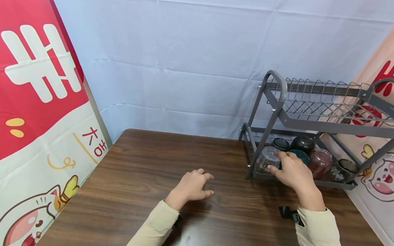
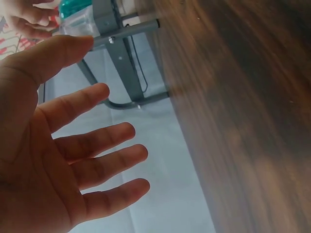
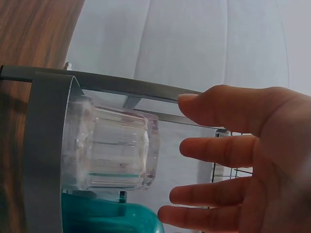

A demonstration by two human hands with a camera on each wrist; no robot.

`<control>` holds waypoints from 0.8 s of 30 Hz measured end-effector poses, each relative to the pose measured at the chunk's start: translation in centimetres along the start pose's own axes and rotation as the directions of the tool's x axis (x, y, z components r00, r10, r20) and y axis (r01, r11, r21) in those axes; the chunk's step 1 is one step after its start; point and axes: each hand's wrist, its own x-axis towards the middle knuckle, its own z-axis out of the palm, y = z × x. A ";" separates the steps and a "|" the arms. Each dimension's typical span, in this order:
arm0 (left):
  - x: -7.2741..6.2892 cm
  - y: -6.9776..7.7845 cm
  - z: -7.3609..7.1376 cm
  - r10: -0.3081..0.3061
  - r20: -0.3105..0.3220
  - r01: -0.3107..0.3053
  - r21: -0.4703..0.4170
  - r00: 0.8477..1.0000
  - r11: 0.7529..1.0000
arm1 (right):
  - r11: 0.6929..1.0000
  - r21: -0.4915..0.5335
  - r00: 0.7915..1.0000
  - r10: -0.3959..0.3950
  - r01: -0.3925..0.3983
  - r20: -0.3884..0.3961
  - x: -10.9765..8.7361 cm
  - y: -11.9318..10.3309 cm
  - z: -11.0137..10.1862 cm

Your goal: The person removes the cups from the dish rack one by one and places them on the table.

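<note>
My right hand [image 1: 293,171] hovers by the lower tier of a grey metal dish rack [image 1: 323,128], fingers spread. In the right wrist view a clear ribbed cup [image 3: 116,145] stands upside down on that tier, with a gap between its base and my fingertips [image 3: 189,148]. A teal cup [image 3: 109,213] sits beside it, close below my lower fingers. Over the wooden table my left hand [image 1: 193,186] is held with fingers apart and nothing in it; the left wrist view shows its bare palm [image 2: 41,179].
Also on the lower tier are a reddish cup [image 1: 320,162], a dark patterned cup [image 1: 346,170], a black round one [image 1: 303,144] and another dark one [image 1: 280,143]. The rack's wire upper tier [image 1: 326,99] overhangs them. A pale cloth [image 1: 184,68] hangs behind the brown table [image 1: 138,164].
</note>
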 end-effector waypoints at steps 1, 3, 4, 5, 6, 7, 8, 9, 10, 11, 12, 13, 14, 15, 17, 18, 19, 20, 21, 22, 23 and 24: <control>0.1 0.1 0.0 0.005 -0.003 -0.005 0.002 1.000 1.000 | 1.000 0.002 1.000 -0.003 0.003 -0.005 0.1 0.0 0.1; 0.4 0.3 -0.1 0.012 -0.009 -0.011 0.007 1.000 1.000 | 1.000 0.011 1.000 -0.008 0.008 -0.014 0.4 0.1 0.2; 0.5 0.3 -0.1 0.014 -0.010 -0.014 0.008 1.000 1.000 | 1.000 0.016 1.000 -0.012 0.012 -0.022 0.5 0.1 0.3; 0.6 0.4 -0.1 0.016 -0.009 -0.016 0.007 1.000 1.000 | 1.000 0.021 0.999 -0.015 0.015 -0.030 0.6 0.1 0.4; 0.8 0.4 -0.1 0.017 -0.009 -0.016 0.009 1.000 1.000 | 1.000 0.026 0.999 -0.018 0.018 -0.036 0.7 0.1 0.5; 0.9 0.5 -0.1 0.017 -0.009 -0.017 0.008 1.000 1.000 | 0.999 0.028 0.999 -0.018 0.020 -0.042 0.8 0.0 0.6; 1.0 0.5 0.0 0.015 -0.006 -0.015 0.004 1.000 1.000 | 0.999 0.032 0.999 -0.018 0.019 -0.048 0.9 0.0 0.7; 1.1 0.5 0.0 0.013 -0.003 -0.013 0.003 1.000 1.000 | 0.999 0.034 0.998 -0.016 0.018 -0.053 0.9 0.0 0.7; 1.2 0.6 0.0 0.010 -0.001 -0.010 0.001 1.000 1.000 | 0.999 0.034 0.998 -0.015 0.017 -0.057 1.0 0.0 0.8; 1.3 0.6 0.0 0.008 0.003 -0.008 -0.001 1.000 1.000 | 0.999 0.036 0.998 -0.012 0.014 -0.058 1.1 0.0 0.8; 1.4 0.7 0.1 0.005 0.005 -0.005 -0.002 1.000 1.000 | 0.999 0.037 0.998 -0.010 0.012 -0.059 1.2 0.0 0.9; 1.5 0.7 0.1 0.005 0.007 -0.005 -0.005 1.000 1.000 | 0.999 0.038 0.998 -0.007 0.009 -0.059 1.2 0.0 0.9; 1.6 0.8 0.1 0.003 0.010 -0.003 -0.004 1.000 1.000 | 0.999 0.040 0.998 -0.004 0.006 -0.058 1.3 0.0 1.0; 1.7 0.8 0.2 0.003 0.013 -0.003 -0.001 1.000 1.000 | 0.999 0.040 0.998 -0.003 0.006 -0.057 1.4 0.0 1.0; 1.9 1.0 0.3 0.004 0.018 -0.003 -0.003 1.000 1.000 | 0.999 0.038 0.998 -0.007 0.009 -0.055 1.5 0.1 1.1; 2.0 1.0 0.3 0.004 0.020 -0.004 -0.002 1.000 1.000 | 0.999 0.036 0.998 -0.011 0.013 -0.054 1.7 0.1 1.1; 2.1 1.1 0.3 0.005 0.020 -0.005 -0.004 1.000 1.000 | 0.999 0.034 0.998 -0.013 0.015 -0.054 1.8 0.1 1.2; 2.2 1.1 0.4 0.006 0.020 -0.006 -0.004 1.000 1.000 | 0.999 0.033 0.998 -0.016 0.018 -0.054 1.9 0.1 1.2; 2.3 1.2 0.4 0.008 0.020 -0.008 -0.006 1.000 1.000 | 0.999 0.033 0.998 -0.019 0.020 -0.054 2.0 0.1 1.3; 2.4 1.2 0.4 0.010 0.019 -0.010 -0.006 1.000 1.000 | 0.999 0.034 0.998 -0.020 0.022 -0.054 2.1 0.2 1.4; 2.5 1.3 0.5 0.012 0.017 -0.012 -0.004 1.000 1.000 | 0.999 0.036 0.998 -0.021 0.023 -0.053 2.2 0.2 1.5; 2.6 1.3 0.5 0.014 0.016 -0.014 -0.003 1.000 1.000 | 0.999 0.039 0.998 -0.020 0.022 -0.053 2.3 0.2 1.5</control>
